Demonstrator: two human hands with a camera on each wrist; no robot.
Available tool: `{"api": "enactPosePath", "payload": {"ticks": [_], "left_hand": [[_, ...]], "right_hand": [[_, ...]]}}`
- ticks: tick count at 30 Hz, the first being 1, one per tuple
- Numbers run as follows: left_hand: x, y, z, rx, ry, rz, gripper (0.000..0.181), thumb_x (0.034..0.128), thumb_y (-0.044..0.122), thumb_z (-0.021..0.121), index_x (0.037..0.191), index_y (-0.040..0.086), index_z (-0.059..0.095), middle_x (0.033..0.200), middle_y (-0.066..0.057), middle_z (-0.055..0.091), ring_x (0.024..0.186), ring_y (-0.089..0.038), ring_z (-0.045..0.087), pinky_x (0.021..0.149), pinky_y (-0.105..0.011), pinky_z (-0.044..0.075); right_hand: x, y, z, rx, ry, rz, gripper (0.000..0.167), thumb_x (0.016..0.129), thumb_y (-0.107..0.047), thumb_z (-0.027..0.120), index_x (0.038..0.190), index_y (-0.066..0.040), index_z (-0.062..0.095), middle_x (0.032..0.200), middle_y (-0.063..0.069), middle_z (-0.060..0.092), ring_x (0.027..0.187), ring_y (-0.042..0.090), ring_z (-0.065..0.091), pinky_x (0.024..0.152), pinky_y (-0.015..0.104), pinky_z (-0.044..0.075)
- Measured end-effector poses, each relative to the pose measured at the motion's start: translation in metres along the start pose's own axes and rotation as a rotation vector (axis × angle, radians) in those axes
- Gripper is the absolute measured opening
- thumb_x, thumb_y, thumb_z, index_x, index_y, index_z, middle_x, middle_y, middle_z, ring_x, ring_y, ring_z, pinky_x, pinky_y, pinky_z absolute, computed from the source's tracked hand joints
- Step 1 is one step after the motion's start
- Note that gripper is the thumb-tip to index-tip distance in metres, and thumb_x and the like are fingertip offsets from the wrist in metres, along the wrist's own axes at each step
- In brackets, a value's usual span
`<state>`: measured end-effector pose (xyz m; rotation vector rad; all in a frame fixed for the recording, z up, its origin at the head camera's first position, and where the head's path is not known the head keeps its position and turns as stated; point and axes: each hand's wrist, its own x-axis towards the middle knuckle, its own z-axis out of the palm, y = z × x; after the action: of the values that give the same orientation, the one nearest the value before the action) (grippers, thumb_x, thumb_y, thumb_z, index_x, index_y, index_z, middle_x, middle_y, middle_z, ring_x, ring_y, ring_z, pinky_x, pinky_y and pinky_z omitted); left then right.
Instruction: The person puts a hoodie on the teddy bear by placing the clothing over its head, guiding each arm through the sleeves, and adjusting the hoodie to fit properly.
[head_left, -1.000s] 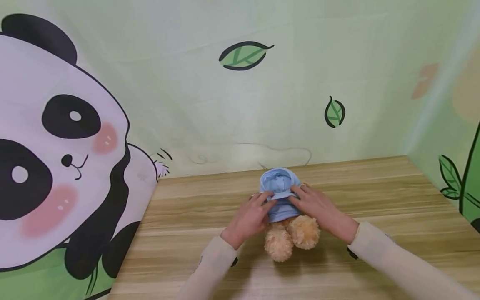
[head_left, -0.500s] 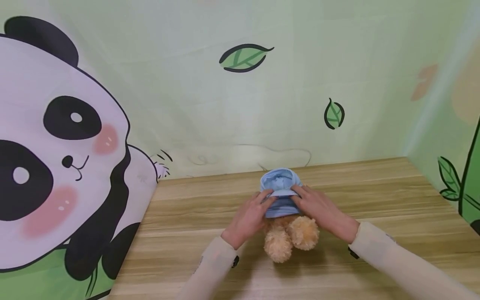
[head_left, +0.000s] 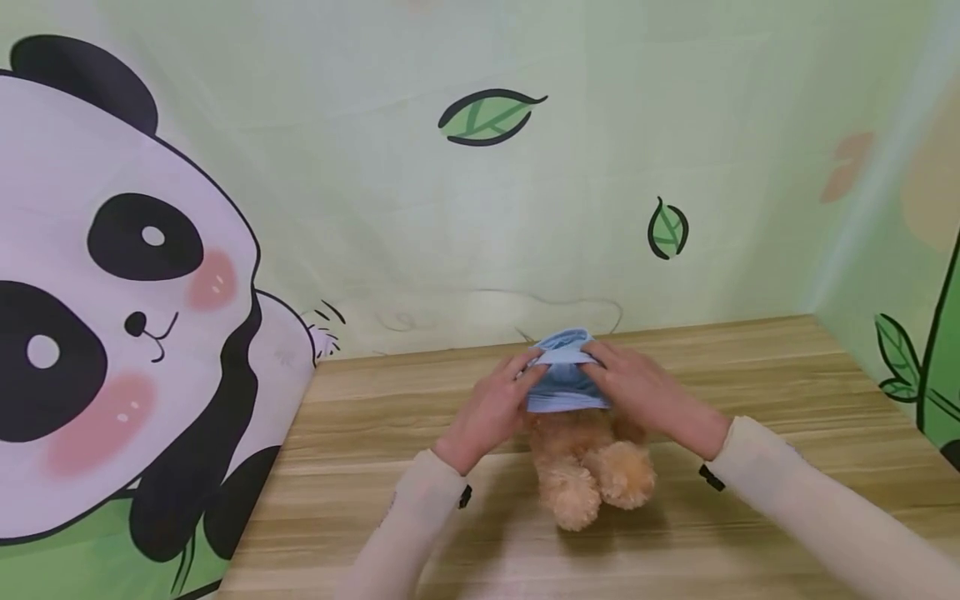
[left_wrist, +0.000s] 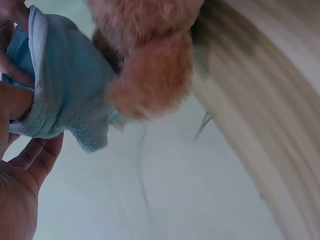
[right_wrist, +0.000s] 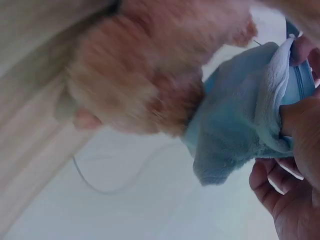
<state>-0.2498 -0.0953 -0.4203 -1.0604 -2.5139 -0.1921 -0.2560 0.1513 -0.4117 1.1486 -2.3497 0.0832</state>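
Observation:
A fluffy tan plush toy point(head_left: 572, 446) lies on the wooden table, its two round feet toward me and its torso bare. Light-blue soft clothing point(head_left: 566, 387) with a short sleeve stub covers its far end, bunched up. My left hand point(head_left: 491, 408) pinches the left side of that clothing, thumb tucked inside the edge. On the opposite side, my right hand point(head_left: 651, 393) pinches it the same way. Both wrist views show the blue cloth point(left_wrist: 75, 75) stretched between the hands, with the fur point(right_wrist: 135, 75) beside it. The toy's head is hidden in the head view.
The wood-grain table point(head_left: 390, 417) ends at a pale green backdrop point(head_left: 360, 208) just beyond the toy. A large printed panda point(head_left: 150, 292) fills the left side, and another printed panel point(head_left: 900, 275) borders the right.
Both hands have drawn the blue clothing away from me and up along the toy, baring its torso. The round hood opening has folded over. The feet have shifted slightly right.

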Motion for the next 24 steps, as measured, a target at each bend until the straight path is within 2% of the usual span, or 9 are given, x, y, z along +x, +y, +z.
{"api": "enactPosePath", "payload": {"ticks": [2,6,11,13,16,20,24], "left_hand": [[0.003,-0.001,-0.004,-0.001,0.014,0.008,0.055,0.0836,0.001,0.071,0.136,0.009,0.056,0.146,-0.011,0.048,0.124,-0.025,0.057,0.086,-0.032,0.056],[0.008,-0.004,-0.011,0.021,0.044,0.022,0.052,0.0850,-0.002,0.067,0.134,0.008,0.056,0.144,-0.011,0.048,0.120,-0.024,0.059,0.088,-0.031,0.056],[0.015,-0.005,-0.016,0.030,0.060,0.020,0.051,0.0867,-0.001,0.065,0.136,0.009,0.055,0.145,-0.010,0.046,0.117,-0.024,0.059,0.081,-0.029,0.057],[0.018,-0.005,-0.019,0.030,0.062,0.017,0.052,0.0871,-0.001,0.065,0.136,0.009,0.054,0.145,-0.010,0.045,0.116,-0.024,0.058,0.076,-0.027,0.057],[0.023,-0.007,-0.022,0.037,0.077,0.024,0.051,0.0878,-0.003,0.064,0.136,0.009,0.054,0.145,-0.011,0.045,0.115,-0.023,0.058,0.079,-0.027,0.056],[0.032,-0.010,-0.025,0.052,0.112,0.046,0.048,0.0885,-0.004,0.064,0.134,0.007,0.054,0.144,-0.011,0.045,0.111,-0.022,0.058,0.083,-0.026,0.055],[0.038,-0.013,-0.027,0.072,0.131,0.052,0.048,0.0888,-0.002,0.064,0.134,0.008,0.052,0.143,-0.011,0.044,0.112,-0.022,0.059,0.079,-0.027,0.056]], "right_hand": [[0.003,0.003,-0.005,0.018,0.008,-0.009,0.032,0.080,0.006,0.074,0.111,0.001,0.066,0.119,0.018,0.060,0.106,0.031,0.063,0.083,0.040,0.057],[0.008,0.008,-0.015,0.064,-0.006,-0.004,0.036,0.079,0.006,0.075,0.113,0.001,0.065,0.121,0.017,0.058,0.107,0.031,0.062,0.082,0.040,0.057],[0.013,0.013,-0.022,0.047,0.000,0.012,0.037,0.080,0.007,0.074,0.116,0.001,0.064,0.122,0.017,0.058,0.107,0.030,0.060,0.082,0.039,0.058],[0.014,0.015,-0.023,0.032,0.027,0.010,0.036,0.082,0.006,0.073,0.117,0.001,0.062,0.122,0.017,0.058,0.107,0.030,0.060,0.082,0.039,0.058],[0.017,0.018,-0.022,0.003,0.088,0.000,0.034,0.083,0.005,0.072,0.116,0.003,0.060,0.123,0.020,0.056,0.108,0.032,0.059,0.081,0.040,0.058],[0.021,0.023,-0.020,-0.069,0.168,-0.012,0.032,0.082,0.005,0.074,0.111,0.004,0.060,0.121,0.021,0.057,0.103,0.034,0.060,0.073,0.040,0.059],[0.025,0.030,-0.018,-0.145,0.219,-0.017,0.031,0.080,0.002,0.076,0.108,0.003,0.062,0.119,0.020,0.060,0.096,0.033,0.062,0.067,0.039,0.058]]}}
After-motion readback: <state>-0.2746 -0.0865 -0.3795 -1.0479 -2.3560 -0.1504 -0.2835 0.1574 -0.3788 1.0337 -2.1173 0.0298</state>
